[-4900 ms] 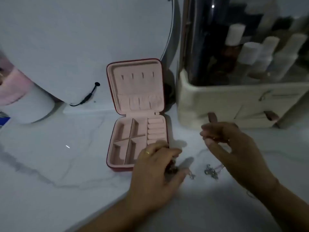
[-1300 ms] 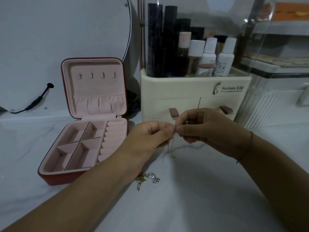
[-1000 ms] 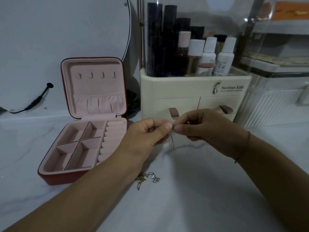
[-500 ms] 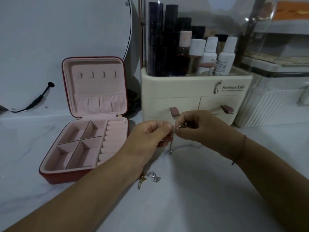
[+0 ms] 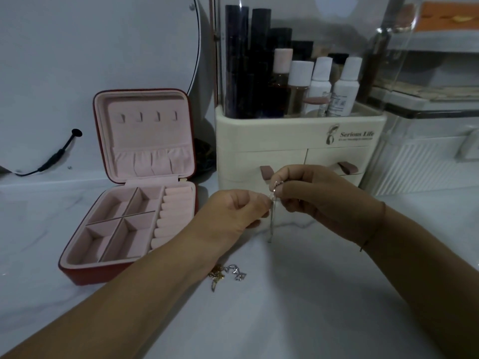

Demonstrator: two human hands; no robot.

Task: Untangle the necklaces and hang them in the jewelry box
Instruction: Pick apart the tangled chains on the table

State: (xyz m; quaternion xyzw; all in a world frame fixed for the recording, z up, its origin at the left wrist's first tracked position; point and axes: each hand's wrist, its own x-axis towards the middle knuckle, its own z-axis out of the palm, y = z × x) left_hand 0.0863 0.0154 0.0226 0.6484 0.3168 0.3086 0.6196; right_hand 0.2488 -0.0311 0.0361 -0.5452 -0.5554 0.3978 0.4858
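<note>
Necklaces lie in two lots. One silver chain (image 5: 271, 224) is up in the air in the middle, and its loose end hangs straight down toward the desk (image 5: 285, 320). The left hand (image 5: 233, 211) and the right hand (image 5: 318, 200) each pinch it near the top, so each grip is closed tight on the chain. I think they hold it high so it hangs free and the knot is easy to pick at.

A heap of necklaces (image 5: 225, 274), gold and silver, waits on the desk just beside the left forearm. The jewelry box (image 5: 85, 277) sits open at the left, and the four hooks (image 5: 148, 116) in its lid are bare. A cream makeup organizer (image 5: 285, 136) with bottles (image 5: 321, 84) stands just behind the hands. Only the left arm lies between the chain and the box.
</note>
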